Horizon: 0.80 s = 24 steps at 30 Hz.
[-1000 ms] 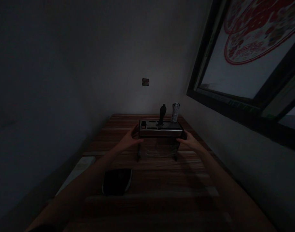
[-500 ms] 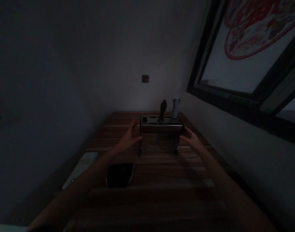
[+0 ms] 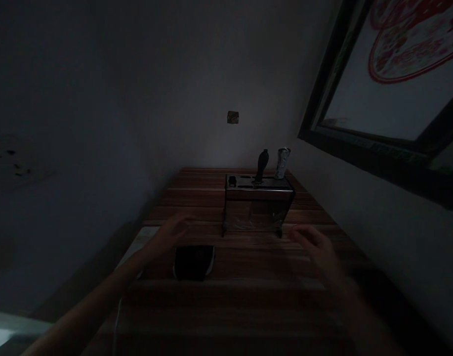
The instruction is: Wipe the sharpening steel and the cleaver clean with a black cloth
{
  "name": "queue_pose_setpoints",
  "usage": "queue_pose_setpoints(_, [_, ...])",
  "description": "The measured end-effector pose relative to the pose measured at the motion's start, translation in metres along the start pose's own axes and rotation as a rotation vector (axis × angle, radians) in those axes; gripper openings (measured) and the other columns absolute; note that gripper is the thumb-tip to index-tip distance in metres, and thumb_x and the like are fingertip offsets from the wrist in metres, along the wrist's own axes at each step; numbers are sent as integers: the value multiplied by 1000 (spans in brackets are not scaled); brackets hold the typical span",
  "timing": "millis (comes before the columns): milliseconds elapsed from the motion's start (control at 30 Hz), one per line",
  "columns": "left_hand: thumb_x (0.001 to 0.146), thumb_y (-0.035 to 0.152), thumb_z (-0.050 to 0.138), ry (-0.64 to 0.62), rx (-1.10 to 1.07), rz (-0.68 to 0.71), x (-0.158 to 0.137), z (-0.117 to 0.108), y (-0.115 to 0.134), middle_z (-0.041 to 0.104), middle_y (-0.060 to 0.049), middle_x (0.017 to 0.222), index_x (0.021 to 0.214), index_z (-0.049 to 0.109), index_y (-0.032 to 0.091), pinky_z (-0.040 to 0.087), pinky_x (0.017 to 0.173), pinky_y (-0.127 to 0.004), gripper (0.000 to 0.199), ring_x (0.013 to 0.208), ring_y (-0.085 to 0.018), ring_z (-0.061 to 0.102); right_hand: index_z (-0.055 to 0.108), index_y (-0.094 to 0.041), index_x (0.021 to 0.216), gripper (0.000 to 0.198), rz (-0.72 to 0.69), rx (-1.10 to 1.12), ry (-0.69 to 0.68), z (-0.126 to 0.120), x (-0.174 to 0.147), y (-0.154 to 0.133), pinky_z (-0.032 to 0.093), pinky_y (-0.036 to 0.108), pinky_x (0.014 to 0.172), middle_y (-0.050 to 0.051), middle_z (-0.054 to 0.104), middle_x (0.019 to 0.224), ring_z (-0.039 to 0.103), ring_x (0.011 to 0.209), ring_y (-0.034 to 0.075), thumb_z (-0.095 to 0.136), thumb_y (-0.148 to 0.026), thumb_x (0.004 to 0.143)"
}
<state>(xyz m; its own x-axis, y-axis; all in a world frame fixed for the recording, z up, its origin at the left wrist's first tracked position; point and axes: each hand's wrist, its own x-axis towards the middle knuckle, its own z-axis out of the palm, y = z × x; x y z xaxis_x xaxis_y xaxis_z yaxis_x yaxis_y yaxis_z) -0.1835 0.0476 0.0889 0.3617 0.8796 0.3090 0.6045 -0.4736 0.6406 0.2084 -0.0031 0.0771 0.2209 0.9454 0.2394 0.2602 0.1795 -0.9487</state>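
A slotted knife rack (image 3: 259,194) with a dark frame and see-through sides stands on the wooden table. Upright in its top are a black handle (image 3: 262,164) and a second handle wrapped in shiny, pale material (image 3: 283,162). My left hand (image 3: 172,230) is to the rack's left, apart from it, with fingers stretched out and slightly blurred. Just right of the rack's lower corner hovers my right hand (image 3: 313,242), fingers loosely bent and thumb apart, nothing visible in it. Neither hand touches the rack.
A dark pouch-like object (image 3: 194,263) lies on the table (image 3: 248,296) in front of the rack. A pale flat item (image 3: 137,243) sits partly behind my left forearm, with a white cable (image 3: 117,321) below. Walls border the left, back and right; a dark-framed window (image 3: 382,153) is at right.
Both hands have come away from the rack's sides: the left back to the left, the right down and outward. The rack stays in place; the view has shifted slightly.
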Motion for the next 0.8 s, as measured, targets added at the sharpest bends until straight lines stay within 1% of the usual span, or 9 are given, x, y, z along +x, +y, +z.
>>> queue_pose_setpoints(100, [79,35,45,-76,96,-17,-12,9,-15,55,-5,113,108,53,21,36,93,-35,34,105,-21,50,59,-20,75,21,-24,-38,-195,29,-7,-14,47,30,68,2,62,73,58,71,17,58,-40,70])
queue_pose_setpoints(200, [80,34,42,-154,197,-43,-21,15,-23,55,-6,114,109,52,20,37,92,-34,33,105,-21,49,60,-19,81,18,-65,-75,-424,63,-13,-22,46,28,70,2,63,79,58,75,16,55,-35,74])
queue_pose_setpoints(300, [78,34,45,-203,280,-77,-27,17,-26,53,-7,114,110,50,19,37,91,-34,35,104,-21,49,60,-19,86,16,-122,-89,-629,98,-17,-22,45,27,72,2,63,85,58,80,15,52,-29,77])
queue_pose_setpoints(367, [76,36,49,-215,311,-117,-31,18,-27,51,-9,116,112,47,18,36,91,-35,40,106,-23,48,59,-19,91,17,-166,-110,-712,118,-19,-19,45,27,73,3,63,88,58,82,15,52,-24,77])
queue_pose_setpoints(433, [74,37,52,-228,315,-168,-35,20,-28,50,-10,116,113,45,17,36,89,-36,44,106,-24,48,57,-20,96,21,-240,-208,-730,136,-20,-15,43,29,76,3,62,93,57,86,15,51,-21,76])
queue_pose_setpoints(533, [72,36,54,-249,305,-229,-41,23,-30,53,-11,111,109,45,17,38,86,-36,43,101,-24,50,55,-20,102,26,-346,-367,-719,156,-21,-11,39,30,83,5,58,102,53,95,16,53,-19,76])
queue_pose_setpoints(667, [69,30,55,-261,277,-254,-45,28,-30,57,-9,101,102,47,17,39,81,-33,36,93,-22,53,52,-19,107,31,-382,-512,-710,176,-24,-10,37,31,85,8,55,107,50,100,18,54,-23,76])
queue_pose_setpoints(800, [67,23,55,-237,228,-279,-42,28,-21,59,-6,94,94,50,18,39,77,-30,28,87,-19,54,53,-16,104,34,-391,-646,-679,189,-26,-9,37,34,84,11,54,107,47,102,22,60,-28,73])
